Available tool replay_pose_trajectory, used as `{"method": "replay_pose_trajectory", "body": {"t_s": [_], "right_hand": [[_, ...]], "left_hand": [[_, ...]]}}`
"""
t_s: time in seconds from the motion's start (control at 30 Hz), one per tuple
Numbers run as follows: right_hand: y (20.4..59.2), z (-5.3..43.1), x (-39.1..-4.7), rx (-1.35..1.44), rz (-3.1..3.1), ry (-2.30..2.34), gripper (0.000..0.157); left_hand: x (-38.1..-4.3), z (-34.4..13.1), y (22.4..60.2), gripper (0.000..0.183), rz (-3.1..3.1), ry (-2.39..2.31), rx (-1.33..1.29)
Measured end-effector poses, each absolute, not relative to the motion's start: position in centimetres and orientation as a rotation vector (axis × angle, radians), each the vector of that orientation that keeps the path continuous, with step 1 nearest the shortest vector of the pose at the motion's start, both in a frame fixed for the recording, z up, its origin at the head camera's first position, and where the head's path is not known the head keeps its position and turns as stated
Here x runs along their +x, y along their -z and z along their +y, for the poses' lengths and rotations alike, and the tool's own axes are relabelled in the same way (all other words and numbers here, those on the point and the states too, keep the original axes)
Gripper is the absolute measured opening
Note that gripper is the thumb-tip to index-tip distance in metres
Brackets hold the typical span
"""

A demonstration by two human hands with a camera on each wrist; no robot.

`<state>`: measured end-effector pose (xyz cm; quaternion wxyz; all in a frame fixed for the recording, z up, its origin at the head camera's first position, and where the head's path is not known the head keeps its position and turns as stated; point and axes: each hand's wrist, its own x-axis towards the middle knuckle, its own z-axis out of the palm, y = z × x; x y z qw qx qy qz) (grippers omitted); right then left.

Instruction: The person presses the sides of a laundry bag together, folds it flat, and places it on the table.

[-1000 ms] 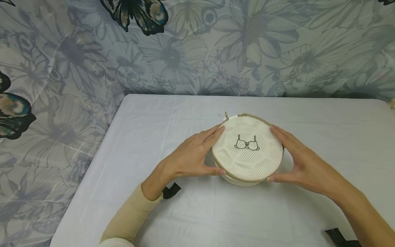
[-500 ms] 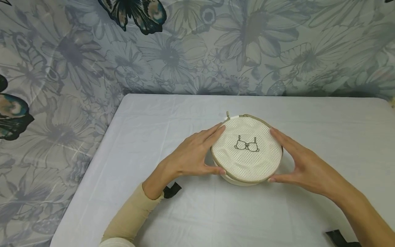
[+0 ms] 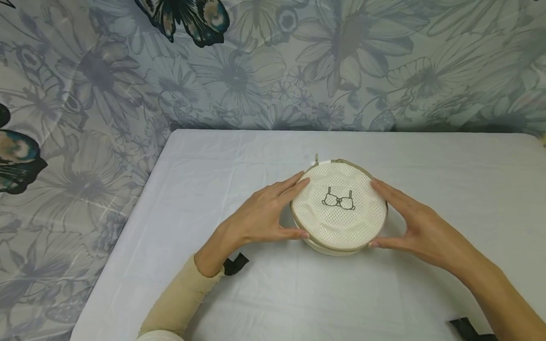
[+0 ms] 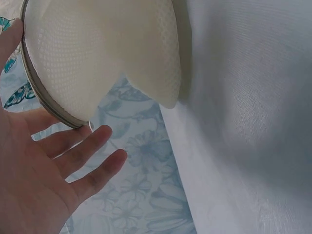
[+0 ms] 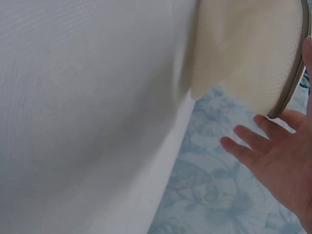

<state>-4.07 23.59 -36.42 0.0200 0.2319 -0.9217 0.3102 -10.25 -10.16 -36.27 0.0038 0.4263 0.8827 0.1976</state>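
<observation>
Grey-blue floral sheeting [image 3: 239,78] covers the background on two sides, with a dark butterfly [image 3: 185,21] at the top and another [image 3: 19,161] at the left edge. Before it we have a white-covered table [image 3: 239,158], and on it, slightly right of centre, sits a round cream mesh bag [image 3: 341,222]. We see a drawing of a bra [image 3: 339,200] on its top, a brownish zip [image 3: 356,166] along its rim and a zip pull [image 3: 316,160] standing up at the far side.

Our left hand [image 3: 262,215] touches the bag's left side, thumb near us and fingertips farther back; our right hand [image 3: 422,225] mirrors it on the right. Both are widely spread, fingers nearly straight, with the bag framed between them. From the wrist views, we find several fingertips reaching past the rim, apart from the mesh. We wear a beige sleeve [image 3: 183,296] on the left forearm.
</observation>
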Motion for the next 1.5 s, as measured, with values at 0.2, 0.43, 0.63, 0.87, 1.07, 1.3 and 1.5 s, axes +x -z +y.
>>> {"method": "replay_pose_trajectory", "body": {"t_s": [0.2,0.43,0.63,0.87,1.07,1.3,1.5], "right_hand": [[36.9,23.4,-4.3,0.735,-2.881,-0.995,0.126],[37.3,23.5,-4.5,0.8,-2.88,-0.973,0.128],[37.6,23.5,-4.6,0.791,-2.914,-0.989,0.128],[38.0,23.3,-4.7,0.742,-2.955,-1.069,0.131],[38.4,23.3,-4.7,0.727,-2.98,-1.096,0.132],[38.6,23.2,-4.7,0.729,-2.986,-1.043,0.131],[38.7,23.1,-4.8,0.714,-2.998,-1.044,0.131]], "left_hand": [[-10.3,-9.8,36.5,0.111,2.735,-0.6,1.333],[-10.4,-9.3,36.8,0.113,2.719,-0.566,1.286],[-10.6,-9.1,37.1,0.113,2.695,-0.546,1.269],[-10.8,-9.0,37.5,0.113,2.657,-0.563,1.25],[-10.9,-8.9,37.8,0.112,2.604,-0.607,1.216],[-11.1,-8.8,38.2,0.112,2.591,-0.612,1.193],[-11.2,-8.7,38.5,0.112,2.571,-0.623,1.17]]}}
